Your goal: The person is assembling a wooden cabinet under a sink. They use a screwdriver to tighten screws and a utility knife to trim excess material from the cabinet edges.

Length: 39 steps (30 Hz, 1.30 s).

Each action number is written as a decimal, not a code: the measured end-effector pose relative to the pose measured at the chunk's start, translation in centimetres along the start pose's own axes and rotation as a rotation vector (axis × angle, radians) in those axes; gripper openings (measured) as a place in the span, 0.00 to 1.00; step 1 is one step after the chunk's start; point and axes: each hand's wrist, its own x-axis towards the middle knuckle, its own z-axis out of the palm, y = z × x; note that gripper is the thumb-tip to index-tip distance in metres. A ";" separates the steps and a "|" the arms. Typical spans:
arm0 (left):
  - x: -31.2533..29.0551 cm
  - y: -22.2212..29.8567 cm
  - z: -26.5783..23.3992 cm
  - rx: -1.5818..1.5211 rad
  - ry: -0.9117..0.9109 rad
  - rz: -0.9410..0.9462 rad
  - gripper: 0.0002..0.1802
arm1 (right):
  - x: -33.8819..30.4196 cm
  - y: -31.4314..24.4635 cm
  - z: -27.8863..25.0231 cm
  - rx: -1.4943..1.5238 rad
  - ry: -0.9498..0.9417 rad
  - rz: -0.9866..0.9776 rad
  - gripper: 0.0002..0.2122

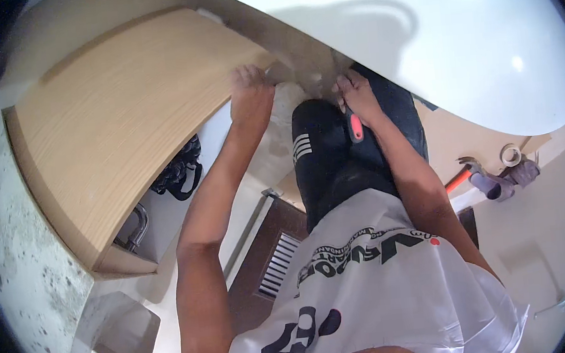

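My left hand [252, 98] is at the right end of a light wood-grain panel [121, 103], close to the wall. Its fingers look bent but are smeared by motion, and whatever may be in them cannot be made out. Across from it, above my right thigh, my right hand [361, 97] is closed around a hand tool with a red-and-black handle [357, 128]. The handle's end points back toward me, and the tool's working end is hidden beyond my fingers. Between the two hands lies a pale, dusty, rough-looking patch [287, 99].
A large glossy white surface [349, 16] overhangs at upper right. On the right lie an orange-handled hammer [459, 180], a tape roll [510, 154] and grey-purple gloves [498, 186]. Black plastic bags [184, 170] and a curved metal pipe [140, 228] are under the panel. A slatted grate [280, 264] sits below.
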 end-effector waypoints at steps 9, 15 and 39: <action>-4.9 4.8 -2.4 -1.426 -0.242 -0.068 0.19 | 0.9 -3.0 5.9 -0.396 -0.155 -0.449 0.18; -14.3 5.8 2.7 -1.623 -0.011 -0.866 0.23 | 0.3 -3.6 13.7 -0.356 -0.126 -0.762 0.19; -7.0 -10.1 -1.8 0.145 1.144 -1.015 0.01 | 3.3 2.7 7.7 -0.208 0.153 -0.433 0.13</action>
